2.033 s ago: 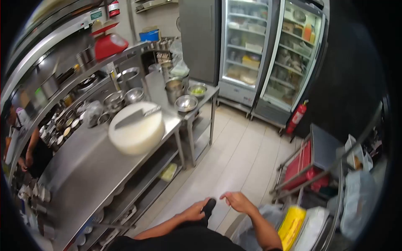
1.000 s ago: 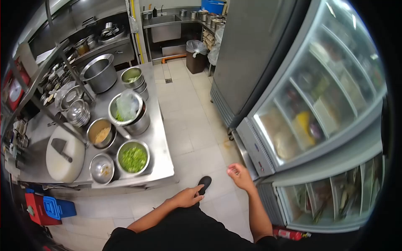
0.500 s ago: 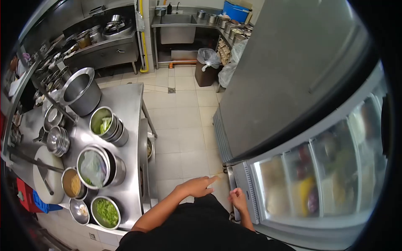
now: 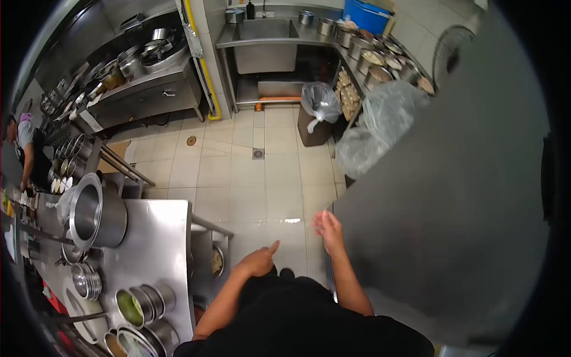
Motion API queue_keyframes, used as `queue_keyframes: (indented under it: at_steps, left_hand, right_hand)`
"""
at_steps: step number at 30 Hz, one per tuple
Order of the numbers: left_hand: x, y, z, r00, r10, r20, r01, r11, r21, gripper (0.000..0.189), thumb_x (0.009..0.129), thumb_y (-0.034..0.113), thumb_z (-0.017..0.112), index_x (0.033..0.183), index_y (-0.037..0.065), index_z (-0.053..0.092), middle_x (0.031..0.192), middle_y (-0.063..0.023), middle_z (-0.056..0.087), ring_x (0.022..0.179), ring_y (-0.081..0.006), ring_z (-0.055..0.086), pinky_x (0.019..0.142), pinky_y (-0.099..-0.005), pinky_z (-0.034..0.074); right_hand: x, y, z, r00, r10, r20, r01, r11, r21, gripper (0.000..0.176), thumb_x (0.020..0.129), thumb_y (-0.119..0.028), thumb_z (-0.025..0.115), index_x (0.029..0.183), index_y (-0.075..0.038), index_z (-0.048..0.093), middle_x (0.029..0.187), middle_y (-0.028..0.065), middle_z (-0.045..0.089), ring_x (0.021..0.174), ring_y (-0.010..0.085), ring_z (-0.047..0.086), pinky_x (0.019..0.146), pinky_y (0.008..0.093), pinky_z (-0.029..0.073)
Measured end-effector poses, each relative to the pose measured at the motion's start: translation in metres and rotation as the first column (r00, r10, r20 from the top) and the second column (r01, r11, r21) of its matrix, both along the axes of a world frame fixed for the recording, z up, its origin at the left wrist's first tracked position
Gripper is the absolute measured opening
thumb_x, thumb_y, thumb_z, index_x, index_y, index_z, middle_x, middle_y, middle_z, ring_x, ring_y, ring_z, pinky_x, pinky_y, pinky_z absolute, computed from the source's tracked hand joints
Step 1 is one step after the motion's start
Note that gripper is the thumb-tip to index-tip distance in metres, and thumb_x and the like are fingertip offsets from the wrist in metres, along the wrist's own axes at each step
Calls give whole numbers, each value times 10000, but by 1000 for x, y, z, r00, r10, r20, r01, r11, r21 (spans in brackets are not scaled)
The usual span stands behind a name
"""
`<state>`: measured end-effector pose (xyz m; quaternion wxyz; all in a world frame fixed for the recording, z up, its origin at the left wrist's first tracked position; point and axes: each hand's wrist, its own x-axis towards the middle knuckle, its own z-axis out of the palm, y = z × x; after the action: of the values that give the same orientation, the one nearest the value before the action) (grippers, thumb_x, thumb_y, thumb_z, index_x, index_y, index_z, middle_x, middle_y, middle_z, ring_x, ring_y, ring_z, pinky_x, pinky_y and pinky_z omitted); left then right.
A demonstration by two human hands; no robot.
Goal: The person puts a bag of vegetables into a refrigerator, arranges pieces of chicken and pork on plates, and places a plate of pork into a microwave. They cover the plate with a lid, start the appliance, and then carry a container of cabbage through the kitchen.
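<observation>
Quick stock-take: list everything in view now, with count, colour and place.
steel table: one, silver, lower left
large pot: one, silver, on the table's far end
small bowls: several, silver, table's near end
sink: one, silver, far wall
crate: one, blue, right of the sink
pipe: one, yellow, left of the sink
bin: one, dark, clear liner, on the floor
tall cabinet: one, grey, right
plastic bag: one, clear, beside the cabinet
co-worker: one, dark apron, far left
left hand: one, bare, empty, over the floor
right hand: one, bare, empty, at the cabinet's edge
</observation>
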<state>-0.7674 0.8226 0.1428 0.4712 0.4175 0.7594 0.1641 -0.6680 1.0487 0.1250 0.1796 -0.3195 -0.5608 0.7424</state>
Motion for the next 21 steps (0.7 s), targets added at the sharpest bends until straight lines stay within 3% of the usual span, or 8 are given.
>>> queue_keyframes:
  at_steps: [1,2,4,7,11,15,18,21]
  left_hand:
    - [-25,7,-3,998,51,-30,-52,998,-32,630,927,281,455,1441,38,186,1278,-267,477,1173,-391,475,1005,-409,375]
    - [-49,11,-9,997,64,-37,-65,998,-19,630,927,281,455,1441,38,186,1278,-267,477,1173,-391,475,1005,-409,375]
    - [-99,26,-22,986,163,25,-165,985,49,717,913,330,505,1458,54,130,1274,-265,493,1194,-382,473,1002,-394,375]
    - [-185,59,-50,975,219,40,-218,975,-36,771,899,364,531,1452,20,120,1242,-260,524,1161,-391,503,989,-392,386]
    - [-321,134,-71,992,122,41,-124,991,47,670,902,344,513,1393,-35,259,1186,-290,543,1125,-410,517,950,-421,415]
    - [-457,233,-51,983,131,126,-167,922,349,616,937,360,474,1374,-36,299,1021,-219,623,908,-283,618,838,-336,471]
    - [-550,306,-6,967,226,121,-256,857,447,614,953,378,457,1402,-2,281,1018,-178,615,878,-211,589,805,-299,468]
    - [-656,373,-1,818,317,480,-548,684,482,659,949,404,470,1462,92,199,1193,-134,553,988,-211,543,842,-296,452]
  right_hand:
    - [-39,17,11,998,33,-55,-38,994,-103,505,959,-483,406,1110,-25,556,1002,101,591,848,160,576,668,275,463]
    - [-75,34,16,997,46,-62,-51,995,-90,505,959,-483,406,1110,-25,556,1002,101,591,848,160,576,668,275,463]
    - [-149,68,20,956,164,-243,-204,967,-151,698,948,-588,258,1319,-24,433,1250,157,505,1103,223,518,810,329,464]
    - [-247,101,15,949,199,-244,-202,979,15,750,942,-610,199,1340,-13,415,1286,155,482,1195,245,461,865,355,448]
    - [-344,153,-11,959,265,-95,-244,951,190,689,963,-557,248,1345,-5,405,1302,147,476,1199,244,471,854,350,465]
    - [-424,209,1,967,245,-65,-220,940,262,507,979,-372,403,1314,7,437,1260,141,515,1081,220,564,782,313,502]
    - [-489,257,3,979,188,-82,-158,946,283,441,973,-288,457,1293,14,457,1229,141,539,1026,212,600,744,294,516]
    - [-574,318,-5,979,150,-136,-122,973,196,446,966,-294,473,1296,6,460,1243,152,537,1049,217,599,760,296,518]
